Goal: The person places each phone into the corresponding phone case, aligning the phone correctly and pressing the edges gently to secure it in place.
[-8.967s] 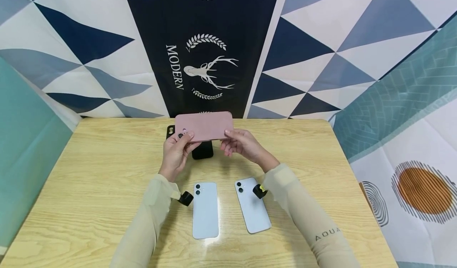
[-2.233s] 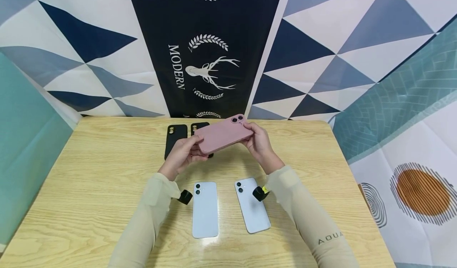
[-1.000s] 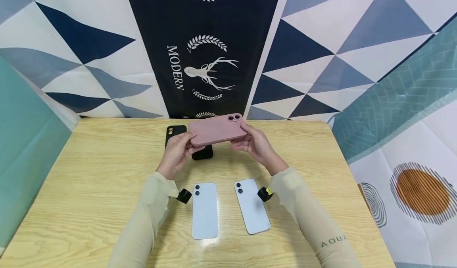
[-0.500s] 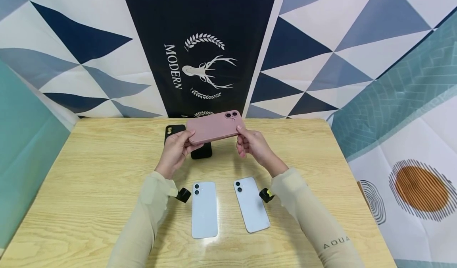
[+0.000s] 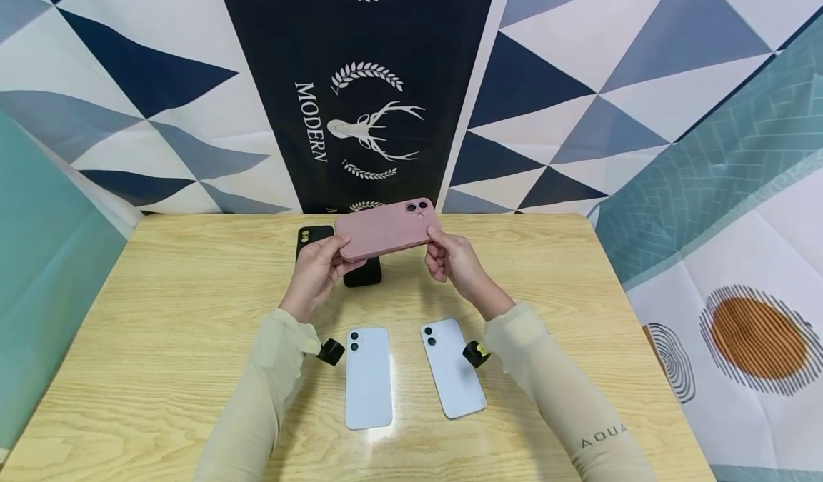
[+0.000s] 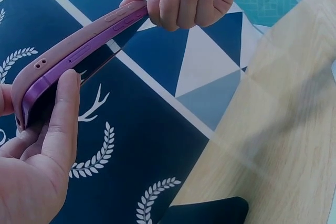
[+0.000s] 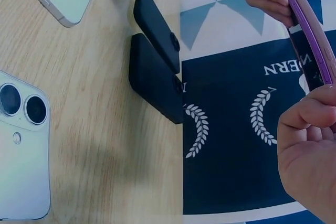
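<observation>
One black case (image 5: 318, 232) lies near the far edge of the table (image 5: 193, 289), partly covered by your left hand (image 5: 313, 271). That hand pinches the left end of the pink case (image 5: 388, 228), thumb on its back, fingers underneath. A second black case (image 5: 363, 273) lies beside the first, partly hidden behind the pink one. Nearer you, a white phone (image 5: 368, 378) lies camera side up. You hold the pink case raised over the table, back up, camera end to your right; the left wrist view shows a purple phone's edge (image 6: 100, 39) along its rim. Farther right, another white phone (image 5: 453, 371) lies slanted, while your right hand (image 5: 459, 264) pinches the pink case's right end, fingers curled under your thumb.
</observation>
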Action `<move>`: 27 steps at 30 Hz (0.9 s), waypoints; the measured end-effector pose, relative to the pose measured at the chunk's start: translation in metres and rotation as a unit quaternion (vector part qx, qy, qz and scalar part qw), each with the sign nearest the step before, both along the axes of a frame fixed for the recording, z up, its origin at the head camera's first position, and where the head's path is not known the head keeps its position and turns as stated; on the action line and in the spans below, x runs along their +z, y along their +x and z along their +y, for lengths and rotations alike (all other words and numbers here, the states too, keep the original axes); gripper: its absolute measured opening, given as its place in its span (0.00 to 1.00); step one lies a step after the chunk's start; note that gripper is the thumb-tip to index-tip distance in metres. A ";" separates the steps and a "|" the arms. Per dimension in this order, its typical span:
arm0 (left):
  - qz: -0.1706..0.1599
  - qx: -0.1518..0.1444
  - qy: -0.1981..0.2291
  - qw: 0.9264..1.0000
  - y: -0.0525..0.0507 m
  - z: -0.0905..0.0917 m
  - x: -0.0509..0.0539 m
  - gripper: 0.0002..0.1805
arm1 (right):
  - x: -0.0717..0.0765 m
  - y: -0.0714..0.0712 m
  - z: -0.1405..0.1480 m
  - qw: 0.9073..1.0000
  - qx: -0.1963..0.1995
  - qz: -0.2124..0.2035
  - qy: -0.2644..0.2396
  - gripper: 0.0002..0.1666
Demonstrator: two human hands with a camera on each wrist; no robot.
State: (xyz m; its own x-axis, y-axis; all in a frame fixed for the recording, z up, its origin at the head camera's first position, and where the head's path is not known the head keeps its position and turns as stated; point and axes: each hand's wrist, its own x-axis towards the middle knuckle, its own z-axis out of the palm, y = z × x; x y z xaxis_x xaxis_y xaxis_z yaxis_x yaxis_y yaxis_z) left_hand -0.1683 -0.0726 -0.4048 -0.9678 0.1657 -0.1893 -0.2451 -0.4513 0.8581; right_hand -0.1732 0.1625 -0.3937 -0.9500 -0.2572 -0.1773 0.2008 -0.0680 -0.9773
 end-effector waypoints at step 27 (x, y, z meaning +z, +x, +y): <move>-0.008 0.001 0.001 1.000 -0.002 0.000 -0.002 0.19 | -0.006 -0.003 -0.011 0.996 -0.074 0.037 -0.021 0.27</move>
State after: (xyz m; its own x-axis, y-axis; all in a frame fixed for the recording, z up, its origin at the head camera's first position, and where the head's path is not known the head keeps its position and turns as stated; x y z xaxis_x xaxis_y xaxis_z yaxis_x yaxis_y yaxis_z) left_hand -0.1706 -0.0730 -0.4068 -0.9650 0.1637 -0.2051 -0.2582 -0.4527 0.8534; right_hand -0.1759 0.1518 -0.3995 -0.9880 -0.1194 -0.0975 0.1133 -0.1333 -0.9846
